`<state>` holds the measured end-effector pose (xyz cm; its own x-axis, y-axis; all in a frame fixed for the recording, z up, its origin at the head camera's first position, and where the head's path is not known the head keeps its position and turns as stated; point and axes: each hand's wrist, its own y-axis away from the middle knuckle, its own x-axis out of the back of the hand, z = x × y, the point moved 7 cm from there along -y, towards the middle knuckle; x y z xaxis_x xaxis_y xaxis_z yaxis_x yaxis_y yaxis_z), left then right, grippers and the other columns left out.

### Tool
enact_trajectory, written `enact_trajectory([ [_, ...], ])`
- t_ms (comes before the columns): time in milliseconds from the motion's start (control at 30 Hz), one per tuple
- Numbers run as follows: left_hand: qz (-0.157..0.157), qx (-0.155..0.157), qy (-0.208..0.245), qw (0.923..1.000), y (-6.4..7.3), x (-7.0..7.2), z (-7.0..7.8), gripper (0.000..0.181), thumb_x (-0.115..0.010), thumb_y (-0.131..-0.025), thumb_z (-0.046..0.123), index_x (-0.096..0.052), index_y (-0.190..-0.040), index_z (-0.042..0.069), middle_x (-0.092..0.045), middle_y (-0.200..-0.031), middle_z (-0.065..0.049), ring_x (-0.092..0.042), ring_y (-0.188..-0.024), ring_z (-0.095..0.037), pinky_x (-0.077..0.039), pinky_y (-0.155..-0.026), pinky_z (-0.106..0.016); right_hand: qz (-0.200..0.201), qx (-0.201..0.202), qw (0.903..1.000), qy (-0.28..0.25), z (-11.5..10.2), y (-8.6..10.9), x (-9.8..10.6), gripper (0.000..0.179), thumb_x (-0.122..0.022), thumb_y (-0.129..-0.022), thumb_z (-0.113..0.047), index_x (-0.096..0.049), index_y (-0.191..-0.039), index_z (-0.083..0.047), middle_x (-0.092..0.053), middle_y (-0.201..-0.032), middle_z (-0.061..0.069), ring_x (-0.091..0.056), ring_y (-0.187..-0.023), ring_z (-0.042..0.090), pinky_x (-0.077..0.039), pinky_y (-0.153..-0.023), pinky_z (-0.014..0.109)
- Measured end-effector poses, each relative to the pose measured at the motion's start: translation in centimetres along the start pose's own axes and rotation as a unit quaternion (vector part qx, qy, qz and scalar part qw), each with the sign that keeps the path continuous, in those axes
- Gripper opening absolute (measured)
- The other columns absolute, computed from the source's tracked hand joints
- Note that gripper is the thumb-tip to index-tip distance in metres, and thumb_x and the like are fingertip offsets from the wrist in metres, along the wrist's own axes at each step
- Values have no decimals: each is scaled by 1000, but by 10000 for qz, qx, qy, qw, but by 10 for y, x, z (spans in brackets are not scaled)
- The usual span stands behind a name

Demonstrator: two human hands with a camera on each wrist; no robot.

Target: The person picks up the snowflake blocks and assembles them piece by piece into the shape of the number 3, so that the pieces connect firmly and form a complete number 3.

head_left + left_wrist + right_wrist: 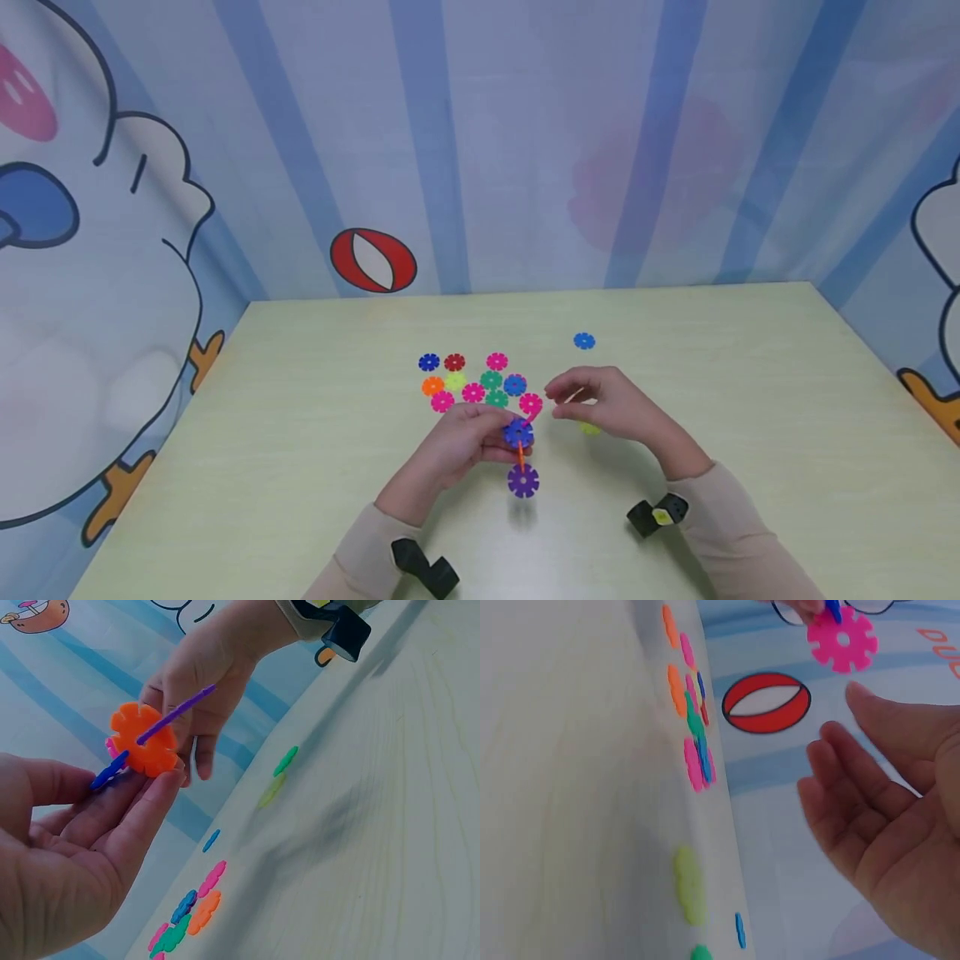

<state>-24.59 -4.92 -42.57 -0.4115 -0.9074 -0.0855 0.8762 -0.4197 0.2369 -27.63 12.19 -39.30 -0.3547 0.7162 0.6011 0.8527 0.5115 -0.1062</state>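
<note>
My left hand pinches a blue notched plastic disc between thumb and fingers, above the table. Slotted into the blue disc is an orange disc, seen edge-on from the head. A purple disc hangs at the near end of this chain. On the far side a pink disc joins the blue one. My right hand hovers just right of the chain, its fingers loosely bent and apart from the thumb, with nothing between them in the right wrist view.
Beyond the left hand, several loose discs lie clustered on the pale table, among them orange, dark red and green ones. A blue disc lies farther back; a yellow disc is partly hidden under the right hand.
</note>
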Motion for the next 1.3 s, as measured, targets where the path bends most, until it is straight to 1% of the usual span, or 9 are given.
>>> enact_trajectory([
  [133,7,7,50,10000,0,0,0,33,-56,-97,20,-64,-114,-8,-73,-97,-17,-72,-87,-26,-57,-80,-34,-43,-268,9991,320,15,0,6,30,-71,-87,-11,-66,-113,3,-67,-109,15,-62,-96,25,-53,-85,37],
  [367,40,39,139,9999,0,1,-1,34,-56,-97,18,-63,-117,-8,-72,-98,-17,-72,-87,-25,-57,-79,-33,-204,-808,9955,458,38,2,12,35,-73,-85,-13,-65,-115,2,-65,-107,14,-58,-96,25,-50,-82,36],
  [533,122,71,95,9999,0,2,-1,32,-57,-97,19,-64,-116,-7,-72,-98,-17,-72,-87,-25,-57,-79,-33,-286,-1113,9917,572,49,2,11,41,-77,-81,-16,-65,-116,0,-64,-109,12,-57,-99,25,-48,-88,40],
  [667,153,67,96,9998,-1,3,-1,31,-57,-97,18,-64,-112,-8,-73,-96,-16,-72,-86,-25,-57,-79,-34,-371,-1304,9890,584,56,3,9,44,-81,-77,-19,-66,-115,-2,-62,-114,13,-56,-106,28,-46,-94,45],
  [767,195,60,113,9997,-1,4,-1,31,-58,-96,18,-64,-111,-8,-73,-95,-15,-72,-86,-25,-57,-79,-34,-431,-1398,9876,570,58,4,7,45,-82,-76,-19,-66,-114,-2,-61,-115,13,-56,-109,30,-45,-96,46],
  [900,208,63,101,9997,-2,4,-1,31,-57,-97,19,-64,-112,-7,-73,-95,-15,-72,-86,-25,-57,-79,-33,-482,-1451,9864,606,60,5,4,43,-82,-76,-18,-67,-113,-2,-61,-112,12,-56,-106,29,-46,-96,46],
  [1300,208,52,128,9997,-2,5,-2,32,-58,-96,20,-64,-113,-7,-73,-96,-15,-72,-86,-25,-57,-79,-33,-516,-1526,9828,900,61,4,0,25,-80,-77,-12,-71,-100,-7,-60,-101,6,-54,-95,22,-48,-89,42],
])
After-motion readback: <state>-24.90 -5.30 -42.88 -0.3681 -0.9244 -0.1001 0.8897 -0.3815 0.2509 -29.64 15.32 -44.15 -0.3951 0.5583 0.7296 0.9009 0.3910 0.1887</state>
